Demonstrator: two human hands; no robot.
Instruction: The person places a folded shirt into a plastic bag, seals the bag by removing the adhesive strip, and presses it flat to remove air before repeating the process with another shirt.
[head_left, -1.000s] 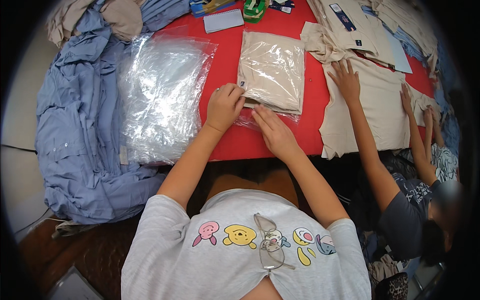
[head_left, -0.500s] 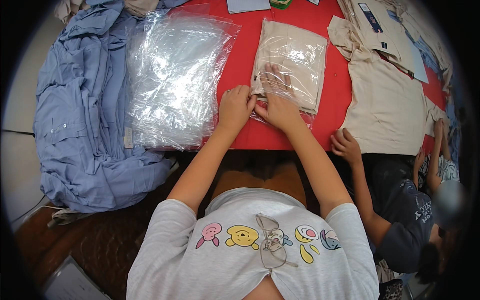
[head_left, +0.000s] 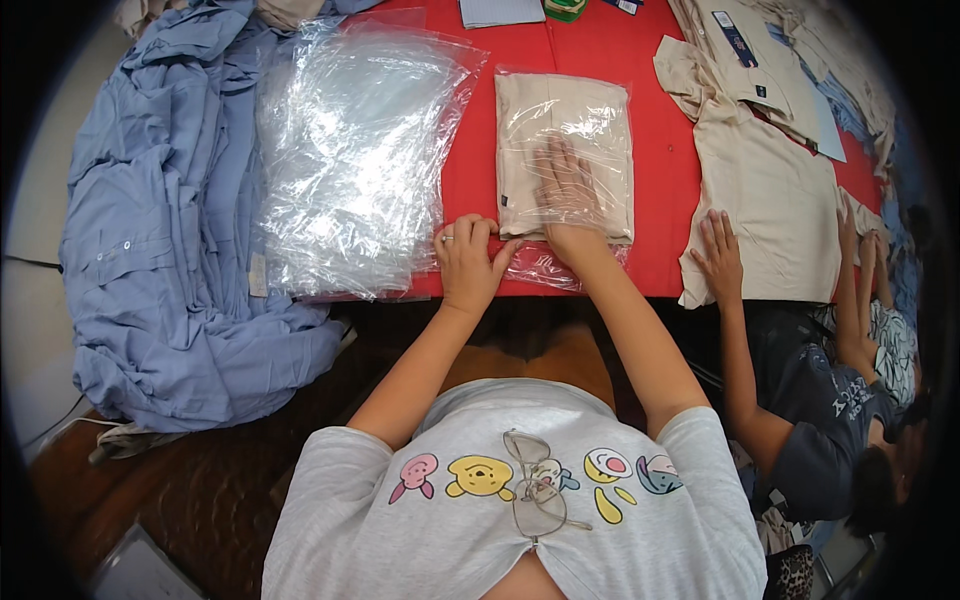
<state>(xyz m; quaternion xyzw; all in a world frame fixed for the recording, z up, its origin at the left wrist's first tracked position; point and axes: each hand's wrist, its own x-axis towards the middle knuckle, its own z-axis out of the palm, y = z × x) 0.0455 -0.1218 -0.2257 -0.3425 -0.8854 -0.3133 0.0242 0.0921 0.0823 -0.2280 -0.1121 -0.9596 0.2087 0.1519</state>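
Observation:
A folded beige garment (head_left: 520,130) lies in a clear plastic bag (head_left: 545,268) on the red tabletop in front of me. My right hand (head_left: 568,185) reaches through the bag's near, open end. It lies flat on the garment under the film, fingers stretched out, holding nothing. At the bag's near left corner is my left hand (head_left: 470,255), fingers bent and thumb on the film's edge, gripping it there. A small dark label shows at the garment's left edge.
Left of the bag lies a stack of clear plastic bags (head_left: 350,160), beside a heap of blue shirts (head_left: 150,260). On the right, a co-worker's hand (head_left: 720,258) rests on a spread beige garment (head_left: 765,210). Tagged beige garments (head_left: 740,60) lie beyond.
The bagged garment has moved toward me and slightly left, and sits straighter. My right hand now reaches deeper under the film. The co-worker's hand has moved onto the beige garment.

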